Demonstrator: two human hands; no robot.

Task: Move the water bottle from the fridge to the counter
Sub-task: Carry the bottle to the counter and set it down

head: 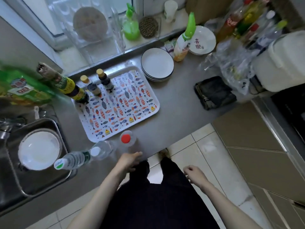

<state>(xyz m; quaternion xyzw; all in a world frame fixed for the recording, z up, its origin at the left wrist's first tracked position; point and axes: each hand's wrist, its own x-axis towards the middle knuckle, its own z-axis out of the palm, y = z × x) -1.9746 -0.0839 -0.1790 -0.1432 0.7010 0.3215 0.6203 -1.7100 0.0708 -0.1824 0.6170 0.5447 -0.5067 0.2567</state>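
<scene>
A clear water bottle with a red cap stands upright on the grey counter, near its front edge and just below the fish-patterned tray. My left hand hovers just below the bottle with fingers apart, not touching it. Two more clear bottles stand to the left: one with a white cap and one with a green-and-white cap. My right hand hangs over the floor to the right, loosely curled and holding nothing. The fridge is out of view.
The fish-patterned tray carries sauce bottles at its far left. White bowls are stacked behind it. A sink with a white bowl is at left. A dark cloth, plastic bags and a white rice cooker sit at right.
</scene>
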